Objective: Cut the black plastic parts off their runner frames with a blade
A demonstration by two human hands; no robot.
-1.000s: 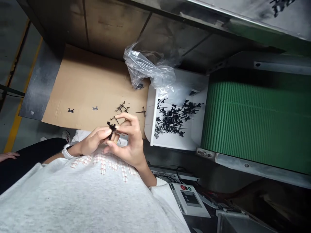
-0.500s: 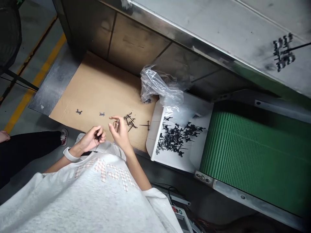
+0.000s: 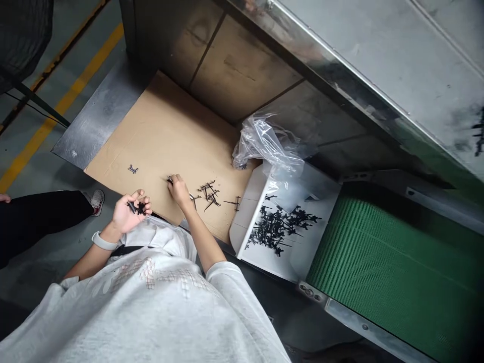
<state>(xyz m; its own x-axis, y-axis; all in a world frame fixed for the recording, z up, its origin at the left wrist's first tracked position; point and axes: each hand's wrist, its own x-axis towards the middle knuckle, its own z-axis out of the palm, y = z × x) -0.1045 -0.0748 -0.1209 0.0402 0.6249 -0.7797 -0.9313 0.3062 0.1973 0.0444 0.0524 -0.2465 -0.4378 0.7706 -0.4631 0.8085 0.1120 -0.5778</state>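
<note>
My left hand (image 3: 126, 217), palm up with curled fingers, cradles several small black plastic parts (image 3: 140, 208) in front of my shirt. Over the cardboard sheet (image 3: 177, 131), my right hand (image 3: 180, 192) pinches one small black plastic part (image 3: 169, 179) at its fingertips. Another such part (image 3: 132, 169) lies on the cardboard to the left. Just right of my right hand is a loose pile of thin black branched plastic pieces (image 3: 209, 192), and one cross-shaped piece (image 3: 237, 202) lies apart from it.
A white chute (image 3: 298, 257) holds a heap of black branched pieces (image 3: 274, 224) below a green ribbed conveyor belt (image 3: 378, 252). A crumpled clear plastic bag (image 3: 264, 141) rests at its back corner. A metal machine wall (image 3: 245, 65) rises behind. Another person's leg (image 3: 45, 219) shows at left.
My right hand has moved down-left onto the cardboard and taken hold of a small part there. My left hand has shifted left and turned its palm up. The camera view has tilted.
</note>
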